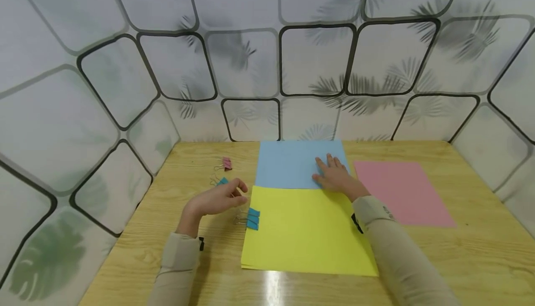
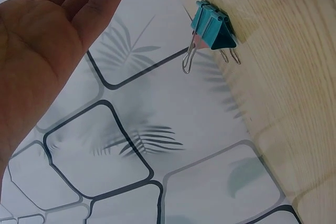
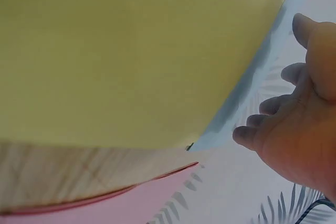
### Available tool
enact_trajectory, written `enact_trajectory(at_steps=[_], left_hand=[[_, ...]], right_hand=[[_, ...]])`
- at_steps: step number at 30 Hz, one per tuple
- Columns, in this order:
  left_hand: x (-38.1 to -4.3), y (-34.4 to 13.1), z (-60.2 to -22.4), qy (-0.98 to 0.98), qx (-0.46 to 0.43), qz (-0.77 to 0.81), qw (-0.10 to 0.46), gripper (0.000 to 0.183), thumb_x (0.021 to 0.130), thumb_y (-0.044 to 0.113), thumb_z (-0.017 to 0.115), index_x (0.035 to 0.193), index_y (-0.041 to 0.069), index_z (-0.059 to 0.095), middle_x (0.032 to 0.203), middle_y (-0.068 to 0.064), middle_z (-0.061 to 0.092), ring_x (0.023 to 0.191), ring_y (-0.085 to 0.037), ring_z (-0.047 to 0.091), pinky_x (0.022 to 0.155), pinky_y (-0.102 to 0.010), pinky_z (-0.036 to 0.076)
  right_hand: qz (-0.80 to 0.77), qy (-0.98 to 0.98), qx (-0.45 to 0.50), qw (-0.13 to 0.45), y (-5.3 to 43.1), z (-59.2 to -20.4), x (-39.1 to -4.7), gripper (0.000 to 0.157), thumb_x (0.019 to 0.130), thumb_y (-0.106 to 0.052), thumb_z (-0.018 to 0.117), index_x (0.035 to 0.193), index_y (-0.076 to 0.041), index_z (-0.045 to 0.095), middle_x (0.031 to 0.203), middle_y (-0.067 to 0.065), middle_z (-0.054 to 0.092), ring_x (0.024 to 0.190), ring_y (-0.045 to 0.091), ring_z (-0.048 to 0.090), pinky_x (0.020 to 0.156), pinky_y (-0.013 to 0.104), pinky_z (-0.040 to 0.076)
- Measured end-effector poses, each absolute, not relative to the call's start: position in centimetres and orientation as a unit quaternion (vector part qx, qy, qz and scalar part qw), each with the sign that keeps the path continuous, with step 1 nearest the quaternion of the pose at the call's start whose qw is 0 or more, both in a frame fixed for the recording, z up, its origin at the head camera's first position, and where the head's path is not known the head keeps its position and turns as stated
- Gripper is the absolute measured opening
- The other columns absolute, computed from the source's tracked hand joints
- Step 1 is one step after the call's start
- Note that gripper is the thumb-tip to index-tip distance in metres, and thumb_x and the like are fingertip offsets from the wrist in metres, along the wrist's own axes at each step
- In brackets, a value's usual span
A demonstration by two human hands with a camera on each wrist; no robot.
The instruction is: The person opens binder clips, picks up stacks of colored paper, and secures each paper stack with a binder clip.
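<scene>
My left hand (image 1: 218,198) is held over the wood, left of the yellow paper, fingers loosely bent and holding nothing. One blue binder clip (image 1: 252,218) bites the left edge of the yellow paper (image 1: 309,231), its wire handles pointing left. A second blue binder clip (image 1: 222,181) is partly hidden behind the left hand; in the left wrist view a blue clip (image 2: 214,24) stands on the wood. My right hand (image 1: 336,176) is spread over the blue paper (image 1: 286,164), palm down. Whether it touches the paper, I cannot tell.
A pink binder clip (image 1: 226,163) lies at the back left of the wooden table (image 1: 146,250). To the right is a pink sheet (image 1: 405,194), partly behind the right forearm. Patterned walls (image 1: 317,60) enclose the table at the back and sides.
</scene>
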State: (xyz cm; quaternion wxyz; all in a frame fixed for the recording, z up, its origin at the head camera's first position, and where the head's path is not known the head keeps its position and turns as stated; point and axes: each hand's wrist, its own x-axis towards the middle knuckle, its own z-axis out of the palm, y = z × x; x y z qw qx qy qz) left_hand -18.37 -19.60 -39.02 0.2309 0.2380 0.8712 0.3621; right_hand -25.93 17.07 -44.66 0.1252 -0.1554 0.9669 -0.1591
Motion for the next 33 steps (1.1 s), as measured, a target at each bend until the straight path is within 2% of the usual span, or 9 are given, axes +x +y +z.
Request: enact_trajectory(at_steps=[6, 15, 21, 24, 29, 33], left_hand=[[-18.4, -19.7, -39.2, 0.872, 0.238, 0.361, 0.232, 0.035, 0.105, 0.027, 0.051, 0.129, 0.001, 0.047, 0.116, -0.011, 0.062, 0.108, -0.024, 0.061, 0.092, -0.046, 0.050], [-18.6, -20.4, -39.3, 0.876, 0.221, 0.361, 0.231, 0.032, 0.106, 0.025, 0.050, 0.128, 0.002, 0.048, 0.119, -0.011, 0.061, 0.112, -0.026, 0.059, 0.093, -0.046, 0.050], [-18.9, -21.8, -39.3, 0.886, 0.199, 0.356, 0.222, 0.031, 0.106, 0.026, 0.050, 0.125, 0.001, 0.048, 0.113, -0.016, 0.062, 0.101, -0.030, 0.062, 0.084, -0.043, 0.050], [-19.2, -22.6, -39.4, 0.887, 0.171, 0.375, 0.209, 0.028, 0.106, 0.024, 0.048, 0.119, -0.001, 0.050, 0.110, -0.021, 0.061, 0.096, -0.034, 0.062, 0.081, -0.044, 0.049], [-19.6, -23.9, -39.5, 0.897, 0.088, 0.402, 0.160, 0.026, 0.106, 0.021, 0.047, 0.117, -0.003, 0.050, 0.110, -0.023, 0.060, 0.098, -0.038, 0.062, 0.085, -0.050, 0.050], [-20.1, -24.3, -39.5, 0.913, 0.035, 0.385, 0.130, 0.028, 0.105, 0.021, 0.045, 0.118, -0.003, 0.049, 0.106, -0.020, 0.058, 0.090, -0.031, 0.059, 0.071, -0.038, 0.047]], right_hand=[[-0.140, 0.965, -0.150, 0.160, 16.8, -44.6, -26.0, 0.065, 0.108, -0.035, 0.040, 0.156, 0.002, 0.017, 0.157, 0.039, 0.002, 0.143, 0.058, 0.005, 0.114, 0.069, 0.014], [-0.116, 0.966, -0.148, 0.174, 16.5, -44.5, -26.2, 0.065, 0.107, -0.035, 0.041, 0.155, 0.003, 0.021, 0.156, 0.040, 0.007, 0.142, 0.059, 0.010, 0.111, 0.070, 0.020], [-0.109, 0.965, -0.150, 0.184, 16.4, -44.3, -26.5, 0.066, 0.107, -0.036, 0.042, 0.155, 0.003, 0.021, 0.155, 0.040, 0.007, 0.142, 0.059, 0.010, 0.111, 0.069, 0.021], [-0.106, 0.965, -0.147, 0.192, 16.3, -44.1, -26.6, 0.066, 0.107, -0.035, 0.043, 0.155, 0.004, 0.020, 0.155, 0.041, 0.007, 0.142, 0.060, 0.010, 0.112, 0.069, 0.021], [-0.101, 0.965, -0.145, 0.196, 16.4, -43.7, -26.8, 0.066, 0.106, -0.034, 0.044, 0.155, 0.005, 0.021, 0.154, 0.042, 0.007, 0.141, 0.061, 0.011, 0.111, 0.070, 0.021], [-0.102, 0.964, -0.150, 0.194, 16.3, -43.7, -26.9, 0.066, 0.106, -0.034, 0.044, 0.154, 0.005, 0.021, 0.154, 0.042, 0.008, 0.141, 0.061, 0.012, 0.111, 0.070, 0.022]])
